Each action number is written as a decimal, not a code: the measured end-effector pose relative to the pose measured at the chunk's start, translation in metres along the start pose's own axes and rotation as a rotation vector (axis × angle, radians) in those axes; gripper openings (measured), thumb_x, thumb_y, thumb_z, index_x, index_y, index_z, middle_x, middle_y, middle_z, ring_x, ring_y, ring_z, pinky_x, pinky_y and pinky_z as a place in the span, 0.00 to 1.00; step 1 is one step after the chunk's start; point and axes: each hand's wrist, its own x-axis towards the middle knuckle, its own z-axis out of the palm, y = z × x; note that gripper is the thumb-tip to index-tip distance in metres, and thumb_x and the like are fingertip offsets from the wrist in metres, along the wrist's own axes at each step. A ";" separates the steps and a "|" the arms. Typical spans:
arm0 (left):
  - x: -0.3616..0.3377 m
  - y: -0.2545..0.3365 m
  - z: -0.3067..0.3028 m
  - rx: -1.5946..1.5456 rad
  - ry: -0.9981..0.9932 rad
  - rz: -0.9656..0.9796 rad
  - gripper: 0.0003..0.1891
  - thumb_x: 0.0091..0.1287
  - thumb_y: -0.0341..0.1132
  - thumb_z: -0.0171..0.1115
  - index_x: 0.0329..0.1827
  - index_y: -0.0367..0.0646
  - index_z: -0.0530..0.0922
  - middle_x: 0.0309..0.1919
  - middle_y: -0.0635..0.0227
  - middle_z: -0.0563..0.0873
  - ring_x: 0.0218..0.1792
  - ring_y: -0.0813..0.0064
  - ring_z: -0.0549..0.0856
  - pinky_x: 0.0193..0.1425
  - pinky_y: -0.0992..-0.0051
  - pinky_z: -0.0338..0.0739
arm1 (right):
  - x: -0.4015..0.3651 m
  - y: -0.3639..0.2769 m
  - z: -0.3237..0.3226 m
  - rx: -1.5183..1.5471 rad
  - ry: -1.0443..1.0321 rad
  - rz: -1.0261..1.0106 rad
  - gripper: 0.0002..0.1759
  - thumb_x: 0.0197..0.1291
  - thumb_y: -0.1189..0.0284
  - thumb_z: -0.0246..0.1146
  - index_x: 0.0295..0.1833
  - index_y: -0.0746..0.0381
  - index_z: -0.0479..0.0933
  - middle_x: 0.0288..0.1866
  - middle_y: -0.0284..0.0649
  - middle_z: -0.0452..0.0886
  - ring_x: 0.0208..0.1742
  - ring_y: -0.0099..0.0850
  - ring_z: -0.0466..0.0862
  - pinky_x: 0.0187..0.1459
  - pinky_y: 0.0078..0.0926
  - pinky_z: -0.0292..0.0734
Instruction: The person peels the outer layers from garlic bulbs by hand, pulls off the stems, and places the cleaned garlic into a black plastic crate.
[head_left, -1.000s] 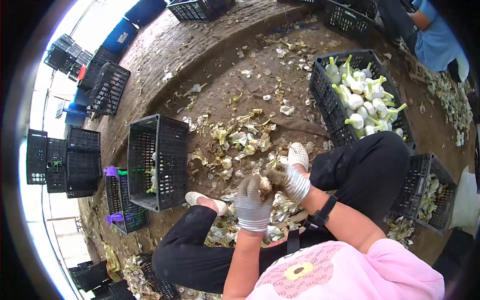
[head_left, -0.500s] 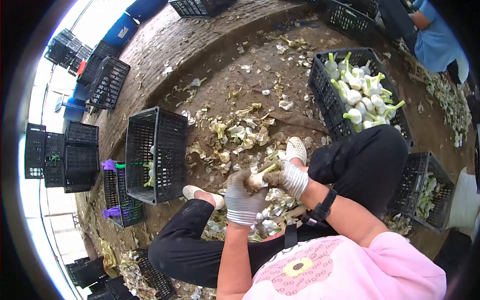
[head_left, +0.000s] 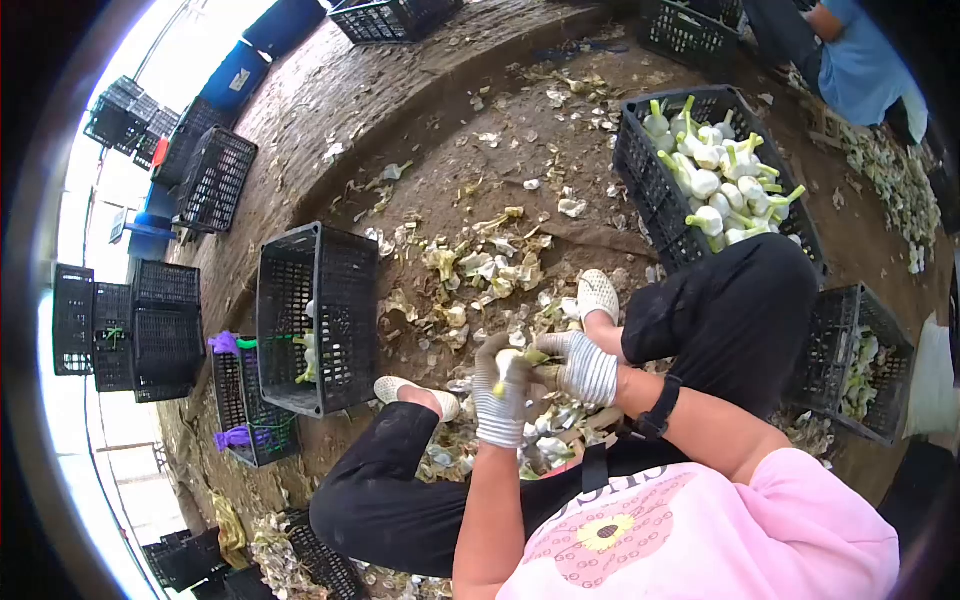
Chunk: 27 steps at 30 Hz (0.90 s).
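A white garlic bulb [head_left: 507, 362] with a short greenish stem is held in my left hand [head_left: 500, 400], which wears a grey-striped glove with a soiled palm side. The glove's fingers wrap round it from below and the left. Close beside the bulb, my right hand [head_left: 582, 366], in a matching glove, has its fingers bent and pressed together; what lies in them I cannot make out. Both hands are over a heap of peeled garlic skins [head_left: 548, 445] between my legs.
To the front right, a black crate [head_left: 650, 190] is filled with trimmed garlic bulbs [head_left: 735, 185]. A tipped black crate [head_left: 345, 320] stands left, with a few bulbs inside. Another crate [head_left: 815, 375] is at right. Skins [head_left: 490, 265] litter the dirt floor. A person in blue [head_left: 870, 75] sits far right.
My hands have shifted slightly right. The left hand has turned, so the garlic bulb now shows whiter and its stem points down toward me. The right hand has come off the stem.
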 end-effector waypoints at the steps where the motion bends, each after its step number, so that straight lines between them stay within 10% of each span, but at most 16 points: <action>1: 0.013 -0.020 -0.018 0.001 0.061 0.081 0.22 0.62 0.45 0.59 0.53 0.41 0.69 0.31 0.71 0.76 0.24 0.81 0.75 0.27 0.79 0.74 | 0.007 0.009 0.000 0.189 0.056 0.076 0.08 0.53 0.78 0.61 0.40 0.66 0.75 0.34 0.35 0.80 0.35 0.24 0.79 0.34 0.21 0.75; 7: 0.005 0.013 -0.023 -0.427 0.044 0.073 0.28 0.60 0.59 0.54 0.47 0.40 0.73 0.29 0.67 0.79 0.24 0.74 0.79 0.25 0.74 0.78 | 0.019 0.029 -0.040 0.474 0.382 0.232 0.08 0.54 0.76 0.61 0.40 0.65 0.75 0.32 0.34 0.79 0.34 0.24 0.78 0.36 0.16 0.74; 9: 0.005 0.012 -0.031 -0.353 0.031 0.130 0.30 0.59 0.61 0.53 0.47 0.40 0.73 0.28 0.66 0.79 0.27 0.71 0.80 0.33 0.72 0.79 | 0.016 0.012 -0.025 0.206 -0.070 0.224 0.21 0.49 0.73 0.67 0.49 0.64 0.73 0.39 0.38 0.79 0.38 0.25 0.78 0.40 0.19 0.75; 14: 0.009 -0.021 -0.023 0.190 -0.010 0.402 0.45 0.50 0.69 0.57 0.62 0.45 0.60 0.46 0.66 0.73 0.41 0.78 0.75 0.42 0.78 0.72 | 0.005 -0.009 0.007 0.365 -0.145 0.251 0.31 0.47 0.67 0.70 0.57 0.65 0.68 0.49 0.40 0.76 0.48 0.27 0.76 0.47 0.25 0.74; 17: -0.002 -0.004 0.000 -0.046 -0.113 0.191 0.49 0.48 0.70 0.57 0.67 0.44 0.57 0.52 0.66 0.70 0.45 0.77 0.74 0.45 0.78 0.71 | 0.009 -0.006 -0.002 0.356 -0.032 0.189 0.29 0.49 0.67 0.69 0.56 0.65 0.69 0.48 0.39 0.77 0.46 0.25 0.76 0.46 0.23 0.74; 19: -0.009 0.009 0.004 0.093 -0.032 0.325 0.39 0.58 0.62 0.54 0.61 0.36 0.64 0.55 0.63 0.72 0.55 0.70 0.72 0.61 0.70 0.64 | 0.012 0.003 -0.010 0.288 -0.011 0.119 0.26 0.51 0.67 0.68 0.55 0.64 0.70 0.45 0.36 0.78 0.43 0.25 0.77 0.42 0.23 0.75; 21: 0.004 0.006 -0.021 0.741 0.072 0.659 0.14 0.58 0.39 0.63 0.43 0.41 0.79 0.40 0.60 0.81 0.43 0.65 0.80 0.52 0.69 0.71 | 0.008 -0.012 -0.017 0.147 -0.011 0.140 0.24 0.51 0.66 0.67 0.52 0.65 0.71 0.44 0.38 0.79 0.43 0.27 0.78 0.44 0.25 0.74; 27: 0.002 0.010 -0.017 1.276 0.091 0.796 0.07 0.51 0.31 0.63 0.34 0.44 0.79 0.32 0.62 0.83 0.32 0.58 0.79 0.39 0.63 0.71 | 0.010 -0.008 -0.013 -0.232 -0.035 0.049 0.20 0.52 0.68 0.65 0.48 0.67 0.72 0.39 0.43 0.79 0.43 0.29 0.79 0.44 0.26 0.73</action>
